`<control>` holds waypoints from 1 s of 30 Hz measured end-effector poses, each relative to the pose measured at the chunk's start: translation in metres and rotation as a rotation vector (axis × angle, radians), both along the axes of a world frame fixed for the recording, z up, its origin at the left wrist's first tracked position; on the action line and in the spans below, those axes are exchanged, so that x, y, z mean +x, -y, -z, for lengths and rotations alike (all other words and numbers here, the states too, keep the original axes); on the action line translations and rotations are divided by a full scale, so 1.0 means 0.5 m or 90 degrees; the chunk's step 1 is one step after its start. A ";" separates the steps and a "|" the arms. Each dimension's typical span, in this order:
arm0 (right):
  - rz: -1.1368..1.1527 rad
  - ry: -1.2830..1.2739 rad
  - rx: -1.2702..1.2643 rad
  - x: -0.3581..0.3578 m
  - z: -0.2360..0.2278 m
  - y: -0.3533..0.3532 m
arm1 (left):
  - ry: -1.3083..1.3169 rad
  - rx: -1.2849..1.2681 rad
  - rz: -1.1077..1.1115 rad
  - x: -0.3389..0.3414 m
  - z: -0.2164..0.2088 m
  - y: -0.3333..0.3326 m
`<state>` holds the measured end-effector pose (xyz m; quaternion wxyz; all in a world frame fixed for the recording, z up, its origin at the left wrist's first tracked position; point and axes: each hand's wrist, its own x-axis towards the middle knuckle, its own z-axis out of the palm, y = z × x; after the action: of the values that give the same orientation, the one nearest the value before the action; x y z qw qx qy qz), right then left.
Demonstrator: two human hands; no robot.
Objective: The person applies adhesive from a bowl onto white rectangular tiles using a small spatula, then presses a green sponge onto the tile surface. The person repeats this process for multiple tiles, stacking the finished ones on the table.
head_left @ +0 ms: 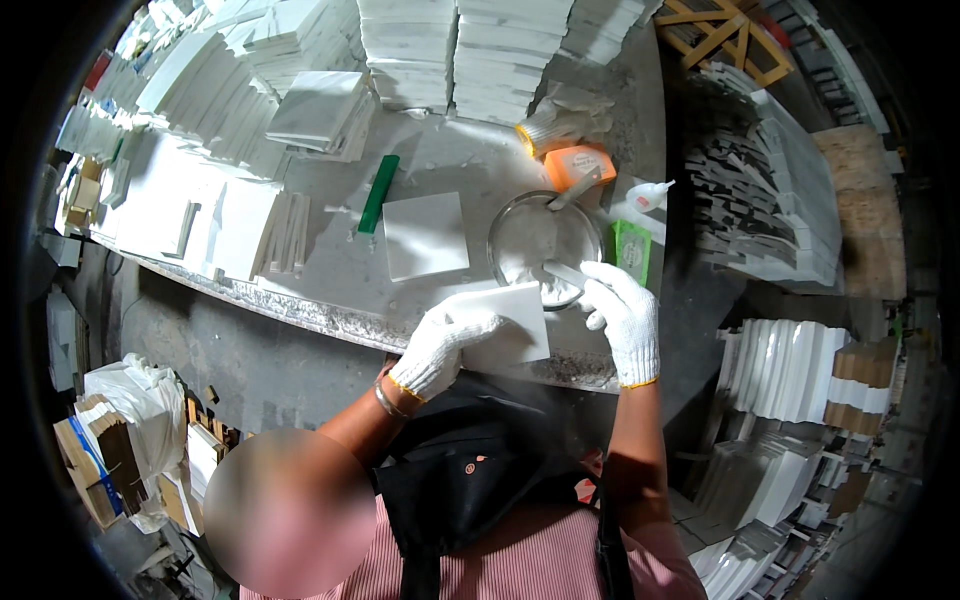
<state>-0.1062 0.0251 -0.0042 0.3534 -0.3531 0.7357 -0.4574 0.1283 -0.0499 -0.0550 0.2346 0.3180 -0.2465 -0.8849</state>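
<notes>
My left hand (437,348), in a white knit glove, grips a square white tile (518,325) over the table's front edge, thumb on top. In my right hand (624,318), also gloved, is a putty knife (566,273), its blade over the near part of a round metal bowl (491,240). White paste or powder (535,265) lies in the bowl; which of the two I cannot tell. A second putty knife (577,188) leans on the bowl's far rim. Left of the bowl, another square white tile (427,237) lies flat.
A green bar (378,194) lies beyond the flat tile. Past the bowl are an orange box (578,166) and a loose glove (555,128). To its right are a green packet (631,252) and a white squeeze bottle (650,195). Tall tile stacks (405,50) line the table's back.
</notes>
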 end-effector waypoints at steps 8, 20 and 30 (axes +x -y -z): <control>0.045 0.105 0.060 0.005 -0.026 0.005 | -0.016 -0.017 -0.003 -0.005 -0.004 0.003; 0.079 0.164 0.024 0.025 -0.056 -0.019 | -0.016 -0.022 -0.021 -0.008 -0.003 0.004; 0.057 0.060 -0.021 0.040 -0.061 -0.024 | -0.019 0.003 -0.012 -0.008 -0.009 0.005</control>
<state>-0.0860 0.0368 0.0263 0.3613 -0.3038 0.7256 -0.5007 0.1241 -0.0525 -0.0505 0.2458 0.3078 -0.2379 -0.8878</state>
